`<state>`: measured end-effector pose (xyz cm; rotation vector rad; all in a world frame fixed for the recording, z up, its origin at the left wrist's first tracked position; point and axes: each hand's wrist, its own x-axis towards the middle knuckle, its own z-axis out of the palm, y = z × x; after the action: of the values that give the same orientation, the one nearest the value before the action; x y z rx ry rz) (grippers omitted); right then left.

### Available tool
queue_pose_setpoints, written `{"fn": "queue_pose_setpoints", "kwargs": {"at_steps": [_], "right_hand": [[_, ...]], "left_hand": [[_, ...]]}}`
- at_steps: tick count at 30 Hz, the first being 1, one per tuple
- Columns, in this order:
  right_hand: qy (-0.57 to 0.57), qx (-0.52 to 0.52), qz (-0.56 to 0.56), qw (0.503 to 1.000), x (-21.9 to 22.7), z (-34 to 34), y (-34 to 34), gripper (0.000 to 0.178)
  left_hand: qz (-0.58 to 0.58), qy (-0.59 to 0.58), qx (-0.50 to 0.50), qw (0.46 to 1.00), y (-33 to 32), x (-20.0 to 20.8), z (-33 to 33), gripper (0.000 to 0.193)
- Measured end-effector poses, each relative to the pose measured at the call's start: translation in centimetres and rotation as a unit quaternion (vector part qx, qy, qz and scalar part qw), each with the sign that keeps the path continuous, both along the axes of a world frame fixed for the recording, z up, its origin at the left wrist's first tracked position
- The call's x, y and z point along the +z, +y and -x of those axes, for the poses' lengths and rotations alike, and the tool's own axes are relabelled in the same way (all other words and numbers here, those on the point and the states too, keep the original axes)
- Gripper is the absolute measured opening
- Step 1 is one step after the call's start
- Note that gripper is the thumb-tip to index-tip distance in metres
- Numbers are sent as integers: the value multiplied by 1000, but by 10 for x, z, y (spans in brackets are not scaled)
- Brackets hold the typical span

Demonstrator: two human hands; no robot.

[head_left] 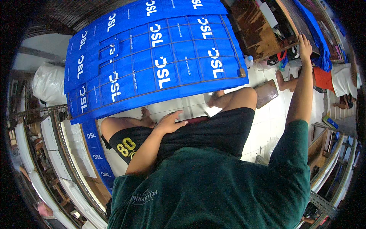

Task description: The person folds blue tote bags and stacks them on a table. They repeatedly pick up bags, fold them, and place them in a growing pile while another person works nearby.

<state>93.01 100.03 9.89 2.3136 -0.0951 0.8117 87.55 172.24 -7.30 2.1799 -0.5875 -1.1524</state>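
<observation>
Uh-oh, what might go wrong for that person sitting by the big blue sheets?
The right knee is close to the blue sheets, so standing up might bump them and jolt the wire grid lying on top. The right hand reaches far sideways, so leaning further might mean losing balance. A co-worker's bare foot is near a brown block; toes might get stubbed.

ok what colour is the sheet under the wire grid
The sheet is blue with white printing, best seen in the head view.

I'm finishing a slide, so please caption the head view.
Blue printed sheeting ahead, left hand over black shorts, right hand stretched out near a worn wooden board.
</observation>
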Motion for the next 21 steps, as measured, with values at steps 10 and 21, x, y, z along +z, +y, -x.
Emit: {"fn": "queue_pose_setpoints", "kwargs": {"at_steps": [10, 21], "right_hand": [[18, -70, -67, 995, -2, -3, 21, 47], [32, -68, -35, 997, -6, -4, 6, 44]], "left_hand": [[-25, 17, 1, 1000, 0, 1, 0, 69], [-21, 6, 3, 1000, -1, 1, 1, 68]]}}
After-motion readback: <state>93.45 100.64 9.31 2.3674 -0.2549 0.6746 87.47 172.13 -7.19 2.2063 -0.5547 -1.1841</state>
